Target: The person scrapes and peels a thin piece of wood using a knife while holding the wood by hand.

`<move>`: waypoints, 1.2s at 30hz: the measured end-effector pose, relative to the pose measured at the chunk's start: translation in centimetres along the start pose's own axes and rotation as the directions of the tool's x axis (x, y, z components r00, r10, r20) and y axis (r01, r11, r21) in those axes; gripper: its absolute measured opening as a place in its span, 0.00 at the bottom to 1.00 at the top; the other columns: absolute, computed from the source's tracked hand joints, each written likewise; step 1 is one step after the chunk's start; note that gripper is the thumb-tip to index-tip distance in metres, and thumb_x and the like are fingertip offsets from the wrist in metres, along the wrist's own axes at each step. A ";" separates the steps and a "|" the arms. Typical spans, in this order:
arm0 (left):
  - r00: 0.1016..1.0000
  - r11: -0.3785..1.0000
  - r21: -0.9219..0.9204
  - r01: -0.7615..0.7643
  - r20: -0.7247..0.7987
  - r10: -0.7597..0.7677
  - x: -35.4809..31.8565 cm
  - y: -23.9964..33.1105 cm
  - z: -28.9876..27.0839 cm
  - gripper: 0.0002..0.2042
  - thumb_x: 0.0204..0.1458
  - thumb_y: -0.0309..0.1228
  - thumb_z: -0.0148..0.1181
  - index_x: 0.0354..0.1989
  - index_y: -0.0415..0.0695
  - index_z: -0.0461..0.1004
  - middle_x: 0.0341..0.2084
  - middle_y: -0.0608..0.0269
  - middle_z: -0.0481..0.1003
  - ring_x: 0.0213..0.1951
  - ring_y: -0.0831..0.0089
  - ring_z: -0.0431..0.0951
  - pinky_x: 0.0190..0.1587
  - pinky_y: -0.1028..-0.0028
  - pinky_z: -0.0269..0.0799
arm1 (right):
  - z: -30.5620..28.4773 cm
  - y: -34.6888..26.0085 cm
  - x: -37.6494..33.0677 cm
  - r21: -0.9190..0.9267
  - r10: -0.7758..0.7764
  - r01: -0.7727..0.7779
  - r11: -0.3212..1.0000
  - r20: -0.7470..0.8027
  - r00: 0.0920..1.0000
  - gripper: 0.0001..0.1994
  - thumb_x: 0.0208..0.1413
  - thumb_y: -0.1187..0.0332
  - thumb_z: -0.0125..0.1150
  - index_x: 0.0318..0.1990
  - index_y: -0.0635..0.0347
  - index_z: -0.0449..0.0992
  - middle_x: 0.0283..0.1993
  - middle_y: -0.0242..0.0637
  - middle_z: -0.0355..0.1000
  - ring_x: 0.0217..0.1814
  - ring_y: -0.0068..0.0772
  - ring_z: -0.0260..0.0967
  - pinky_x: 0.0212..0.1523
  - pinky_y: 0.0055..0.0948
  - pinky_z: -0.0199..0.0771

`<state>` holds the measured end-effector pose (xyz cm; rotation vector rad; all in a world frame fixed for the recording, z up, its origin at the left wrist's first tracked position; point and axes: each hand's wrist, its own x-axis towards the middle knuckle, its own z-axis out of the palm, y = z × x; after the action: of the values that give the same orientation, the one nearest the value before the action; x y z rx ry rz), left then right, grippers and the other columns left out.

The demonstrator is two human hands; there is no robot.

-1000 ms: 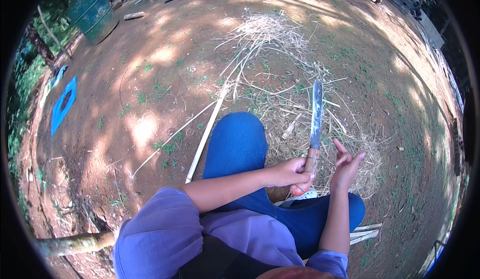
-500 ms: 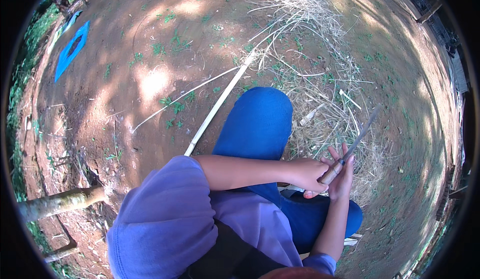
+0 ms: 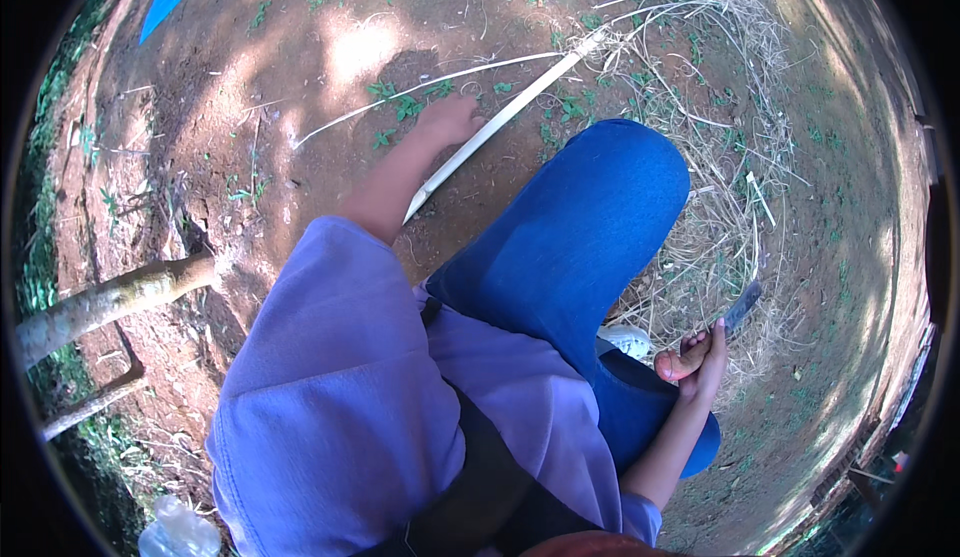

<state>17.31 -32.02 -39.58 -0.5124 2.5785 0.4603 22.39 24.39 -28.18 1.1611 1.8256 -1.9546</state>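
On the left edge, two logs point(image 3: 115, 302) point(image 3: 95, 402) and one clear plastic thing point(image 3: 180, 529); can't tell if it's a bag, or what's inside. I count one thick pale strip point(image 3: 510, 112) on the ground, left hand point(image 3: 450, 119) just beside it, finger opening unclear to me. Right hand point(image 3: 710, 365) grips one knife point(image 3: 743, 309) by its handle, near shavings point(image 3: 690, 257).
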 end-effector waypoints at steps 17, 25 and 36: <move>0.809 0.879 0.027 0.477 0.377 -0.451 -7.6 -15.1 20.1 0.30 0.54 0.37 0.66 0.68 0.55 0.69 0.54 0.55 0.79 0.57 0.58 0.79 0.57 0.56 0.77 | 6.1 -1.3 0.0 -0.166 0.001 0.034 0.985 0.206 0.979 0.19 0.67 0.50 0.59 0.45 0.60 0.72 0.26 0.30 0.66 0.27 0.25 0.65 0.33 0.29 0.72; 0.574 0.481 -0.349 0.805 0.663 -0.480 -6.7 -15.0 22.0 0.16 0.66 0.32 0.49 0.60 0.42 0.69 0.30 0.52 0.83 0.25 0.65 0.84 0.26 0.64 0.82 | 6.3 -1.2 -0.8 -0.154 0.011 0.020 0.988 0.199 0.980 0.20 0.68 0.49 0.58 0.44 0.60 0.71 0.27 0.32 0.67 0.26 0.27 0.67 0.32 0.30 0.74; 0.557 0.373 -0.421 0.827 0.703 -0.441 -7.7 -16.0 24.6 0.16 0.63 0.29 0.51 0.58 0.41 0.73 0.36 0.53 0.82 0.29 0.63 0.84 0.31 0.65 0.86 | 7.2 -2.1 -1.1 -0.194 0.033 0.013 0.981 0.231 0.973 0.19 0.67 0.49 0.58 0.44 0.58 0.72 0.26 0.30 0.69 0.26 0.23 0.68 0.33 0.28 0.77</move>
<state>39.74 -34.00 -59.92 -1.4452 1.3716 1.1377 18.99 17.80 -26.51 0.8411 1.8325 -1.7737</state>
